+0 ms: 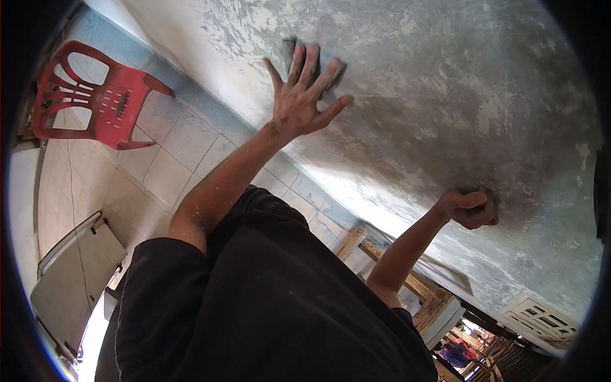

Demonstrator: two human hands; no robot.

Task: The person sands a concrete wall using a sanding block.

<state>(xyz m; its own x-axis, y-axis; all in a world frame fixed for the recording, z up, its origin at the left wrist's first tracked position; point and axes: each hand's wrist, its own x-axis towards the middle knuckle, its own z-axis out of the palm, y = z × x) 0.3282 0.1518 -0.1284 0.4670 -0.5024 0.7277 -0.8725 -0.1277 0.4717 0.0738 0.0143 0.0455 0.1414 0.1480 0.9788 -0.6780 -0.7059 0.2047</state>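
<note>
My left hand point(301, 95) lies spread against a patchy grey plastered wall point(429, 62). Under its fingers is a dark grey sheet point(289, 50), perhaps sandpaper, pressed to the wall and mostly covered by the hand. Lower down and to the right, my right hand point(471, 207) is curled into a fist at the wall surface. Nothing shows inside that fist, though its far side is hidden. Pale specks dot my left forearm.
A red plastic chair point(119, 86) with a small dark object point(121, 104) on its seat stands at left on the tiled floor point(172, 138). A pale panel point(76, 281) leans lower left, near a thin cable point(71, 191). Rough timber framing point(432, 310) and a vent block point(539, 319) are lower right.
</note>
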